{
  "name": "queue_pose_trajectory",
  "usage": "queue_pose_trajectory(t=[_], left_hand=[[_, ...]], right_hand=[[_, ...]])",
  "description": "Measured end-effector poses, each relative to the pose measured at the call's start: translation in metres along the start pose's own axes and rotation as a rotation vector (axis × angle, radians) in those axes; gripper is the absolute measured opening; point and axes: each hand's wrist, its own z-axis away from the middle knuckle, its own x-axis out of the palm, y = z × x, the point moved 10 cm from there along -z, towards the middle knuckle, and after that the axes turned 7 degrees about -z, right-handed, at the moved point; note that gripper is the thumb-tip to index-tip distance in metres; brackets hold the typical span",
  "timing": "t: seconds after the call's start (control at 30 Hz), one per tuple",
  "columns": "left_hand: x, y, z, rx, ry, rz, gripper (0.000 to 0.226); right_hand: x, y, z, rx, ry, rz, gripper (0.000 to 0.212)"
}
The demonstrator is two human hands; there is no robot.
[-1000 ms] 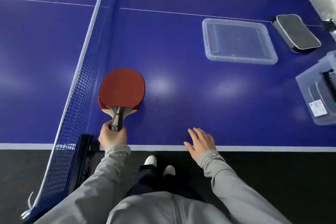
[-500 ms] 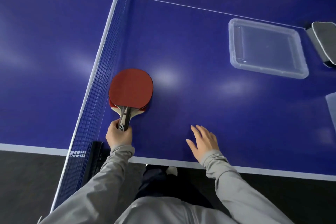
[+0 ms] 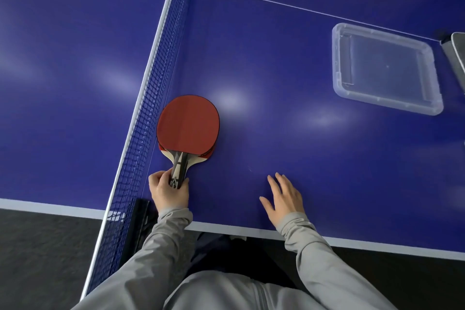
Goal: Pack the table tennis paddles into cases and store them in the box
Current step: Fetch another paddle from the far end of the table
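- Gripping the handle of the paddles, the left hand curls its fingers round the wood at the lower centre-left of the frame; the red blade lies flat on the blue desk, just beside the net, probably so the stack can be lifted by its handles.
- A second red edge shows under the top blade, so two paddles appear to be stacked; how many handles the grip takes in cannot be told.
- The right hand rests on the desk right of the paddles with fingers straight and slightly spread, holding nothing, seemingly steadying the person or waiting to help.
- A clear plastic lid lies flat at the right of the frame, well apart from the paddles; lying there, it suggests the box is open.
- A grey case is cut off by the right edge, so its shape and whether it is zipped stay unclear.
- The box itself is not in view.
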Motion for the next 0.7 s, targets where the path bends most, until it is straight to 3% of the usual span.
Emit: queue_pose_trajectory(t=[0.47, 0.7], left_hand=[[-0.004, 0.004, 0.008, 0.029, -0.063, -0.033, 0.047], [-0.015, 0.015, 0.021, 0.122, -0.109, -0.224, 0.080]], right_hand=[[0.008, -0.002, 0.000, -0.009, 0.001, 0.011, 0.063], [0.008, -0.001, 0.000, -0.011, -0.006, 0.002, 0.063]])
